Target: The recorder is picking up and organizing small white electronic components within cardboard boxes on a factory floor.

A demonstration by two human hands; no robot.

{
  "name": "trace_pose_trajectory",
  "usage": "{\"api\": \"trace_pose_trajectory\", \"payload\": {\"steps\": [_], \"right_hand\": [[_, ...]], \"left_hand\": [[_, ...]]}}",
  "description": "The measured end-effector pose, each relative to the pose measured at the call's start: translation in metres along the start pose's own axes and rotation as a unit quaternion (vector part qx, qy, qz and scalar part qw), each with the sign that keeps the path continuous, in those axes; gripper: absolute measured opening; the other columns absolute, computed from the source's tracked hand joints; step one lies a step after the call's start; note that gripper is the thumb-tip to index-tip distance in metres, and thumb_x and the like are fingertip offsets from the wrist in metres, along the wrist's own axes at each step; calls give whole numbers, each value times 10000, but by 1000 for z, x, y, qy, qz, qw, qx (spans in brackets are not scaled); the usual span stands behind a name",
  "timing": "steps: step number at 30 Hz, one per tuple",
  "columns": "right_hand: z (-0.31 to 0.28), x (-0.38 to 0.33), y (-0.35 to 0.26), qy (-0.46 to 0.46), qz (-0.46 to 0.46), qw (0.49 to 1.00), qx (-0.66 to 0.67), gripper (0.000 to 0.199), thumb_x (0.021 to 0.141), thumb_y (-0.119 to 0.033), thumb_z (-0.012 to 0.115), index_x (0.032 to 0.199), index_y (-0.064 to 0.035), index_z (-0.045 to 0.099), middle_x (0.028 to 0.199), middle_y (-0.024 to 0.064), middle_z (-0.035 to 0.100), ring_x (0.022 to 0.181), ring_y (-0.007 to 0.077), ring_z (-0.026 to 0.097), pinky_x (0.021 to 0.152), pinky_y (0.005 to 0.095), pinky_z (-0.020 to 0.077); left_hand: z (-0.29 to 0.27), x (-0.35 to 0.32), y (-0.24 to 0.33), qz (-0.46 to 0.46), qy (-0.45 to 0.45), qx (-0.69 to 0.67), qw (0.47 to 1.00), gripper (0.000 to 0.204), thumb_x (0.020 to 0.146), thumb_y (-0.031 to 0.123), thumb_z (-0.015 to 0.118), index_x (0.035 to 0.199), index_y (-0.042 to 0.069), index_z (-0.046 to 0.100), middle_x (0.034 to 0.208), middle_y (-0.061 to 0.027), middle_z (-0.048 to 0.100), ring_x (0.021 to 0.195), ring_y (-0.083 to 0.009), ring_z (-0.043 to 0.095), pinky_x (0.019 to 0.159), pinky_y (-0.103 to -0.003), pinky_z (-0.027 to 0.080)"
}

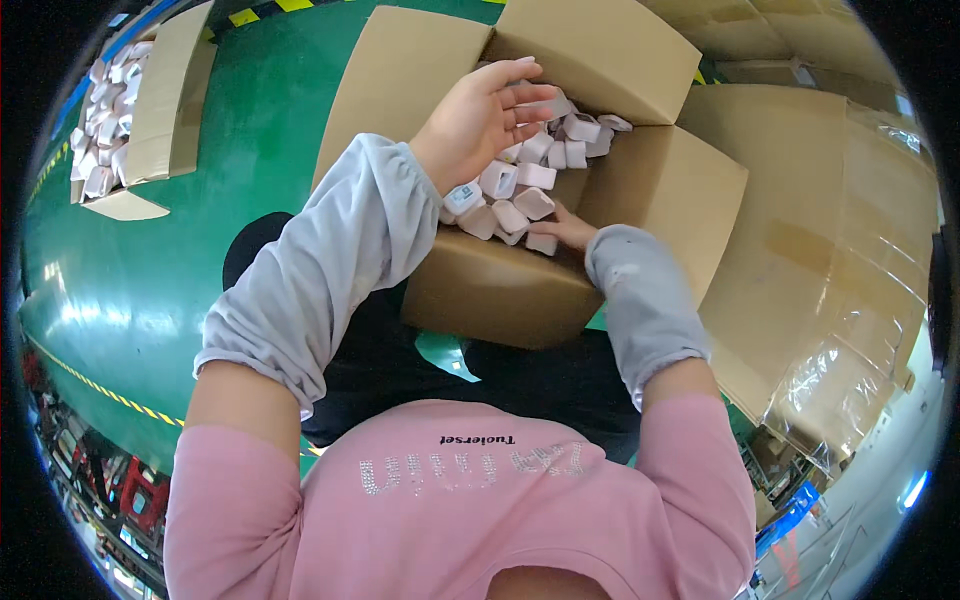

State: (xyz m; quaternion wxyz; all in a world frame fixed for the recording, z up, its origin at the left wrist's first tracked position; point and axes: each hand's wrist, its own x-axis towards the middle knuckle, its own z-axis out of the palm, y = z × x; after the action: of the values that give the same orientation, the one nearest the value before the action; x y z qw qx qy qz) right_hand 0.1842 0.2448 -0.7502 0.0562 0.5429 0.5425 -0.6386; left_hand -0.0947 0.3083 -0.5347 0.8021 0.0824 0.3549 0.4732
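Note:
An open cardboard box [500,295] stands in front of me, holding many small pale pink-white hollow plastic pieces [498,181]. My left hand [492,115] is raised over the far left part of the box, palm turned up and fingers apart, with nothing in it. Inside the near right part of the box is my right hand [568,229], its visible fingers spread and touching the pieces by the box wall. Some of its fingers are hidden. Among the pieces, one at the left carries a pale blue-white label [462,198]. Grey sleeve covers wrap both forearms.
At the far left, another cardboard box [165,110] holds similar pieces. A large cardboard sheet or carton with clear tape [820,250] lies to the right. The floor [265,110] is green, with yellow-black striped tape. The near box's flaps [600,55] stand outward.

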Motion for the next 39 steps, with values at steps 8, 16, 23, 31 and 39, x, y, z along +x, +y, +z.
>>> {"api": "trace_pose_trajectory", "payload": {"steps": [8,16,23,31,39], "right_hand": [[31,26,-35,36,82,941,326,782,655,-423,749,1243,-32,412,1107,120,562,953,235,572,837,353,450],[27,16,-48,-6,127,904,409,495,745,-361,695,1128,-85,546,1019,71,611,903,191,586,795,341,459],[23,28,-31,46,69,880,467,547,751,-373,684,1189,-119,478,1096,77,574,992,233,550,864,383,439],[25,35,-28,52,26,843,535,477,773,-336,672,1172,-138,501,1070,55,598,1011,218,555,894,399,432],[25,39,-49,69,-53,843,530,564,779,-143,658,1251,-93,353,1180,105,504,1056,255,535,906,414,449]], "left_hand": [[-4,-8,4,6,-2,3,1000,322,864,292,524,1096,70,512,1013,-92,585,875,-174,555,788,-305,448],[-9,-6,7,11,-6,0,1000,321,877,291,502,1108,67,503,1011,-98,590,871,-176,558,789,-307,450],[-5,0,5,9,-13,5,1000,316,882,285,496,1103,59,506,1007,-95,592,868,-181,563,788,-308,454],[-12,4,4,-2,-6,0,1000,308,883,289,495,1091,63,517,1023,-92,584,884,-183,558,803,-312,449],[-8,7,1,1,-2,0,1000,326,882,300,497,1095,54,522,1025,-87,583,887,-182,556,822,-318,434]]}}
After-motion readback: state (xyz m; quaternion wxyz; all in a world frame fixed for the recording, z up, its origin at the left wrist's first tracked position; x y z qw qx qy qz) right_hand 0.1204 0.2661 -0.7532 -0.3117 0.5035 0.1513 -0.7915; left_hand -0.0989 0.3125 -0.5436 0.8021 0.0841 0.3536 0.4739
